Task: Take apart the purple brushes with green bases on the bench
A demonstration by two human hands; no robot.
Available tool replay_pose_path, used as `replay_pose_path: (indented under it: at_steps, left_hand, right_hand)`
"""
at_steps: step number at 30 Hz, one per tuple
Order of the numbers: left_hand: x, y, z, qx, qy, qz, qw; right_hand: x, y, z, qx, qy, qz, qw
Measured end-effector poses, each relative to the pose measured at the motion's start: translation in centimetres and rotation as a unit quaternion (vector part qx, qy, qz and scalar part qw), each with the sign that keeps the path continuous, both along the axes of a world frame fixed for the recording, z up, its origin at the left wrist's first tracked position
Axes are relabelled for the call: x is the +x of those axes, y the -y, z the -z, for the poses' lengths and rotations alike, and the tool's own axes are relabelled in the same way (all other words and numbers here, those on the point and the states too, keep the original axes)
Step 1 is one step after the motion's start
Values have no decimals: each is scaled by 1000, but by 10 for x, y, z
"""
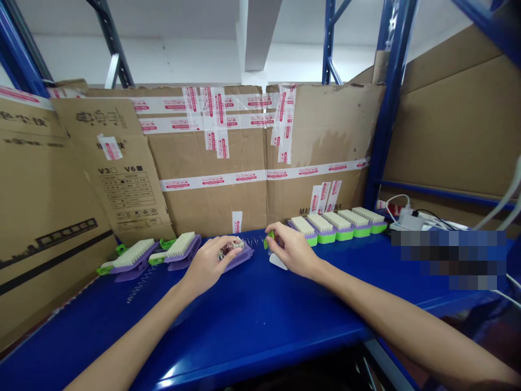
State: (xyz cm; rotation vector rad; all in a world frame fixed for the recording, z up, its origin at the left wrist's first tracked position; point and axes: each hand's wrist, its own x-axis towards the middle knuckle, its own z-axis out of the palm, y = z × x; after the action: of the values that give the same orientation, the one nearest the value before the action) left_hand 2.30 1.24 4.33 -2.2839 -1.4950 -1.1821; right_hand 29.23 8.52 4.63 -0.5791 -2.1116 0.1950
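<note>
My left hand (209, 260) is closed around a purple ridged brush part (241, 257), with a dark reddish-brown piece (228, 248) showing between thumb and fingers. Pinched in the fingertips of my right hand (291, 251) is a small bright green plastic piece (267, 240). A thin coil spring (254, 240) stretches across the gap between both hands; I cannot tell whether it is attached at either end. Below my right fingers, a flat white piece (278, 262) shows against the blue surface, partly hidden by the hand.
Two purple-and-green brushes (134, 255) with cream bristles lie at the left, with a loose coil spring (140, 285) in front. Several green-based brushes (325, 231) line the back right. Cardboard sheets (215, 201) wall the blue shelf (252, 331). White cables and a plug (409, 218) lie right.
</note>
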Motion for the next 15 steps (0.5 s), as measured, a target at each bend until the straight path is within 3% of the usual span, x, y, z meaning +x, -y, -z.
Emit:
replay_pose_path:
  at_steps: [7, 15]
  left_hand:
    - [-2, 0, -9, -16, 63, -28, 998]
    - [-3, 0, -10, -19, 65, -26, 997]
  right_hand:
    - [2, -5, -3, -8, -57, 25, 998]
    - [0, 2, -1, -16, -29, 2, 999]
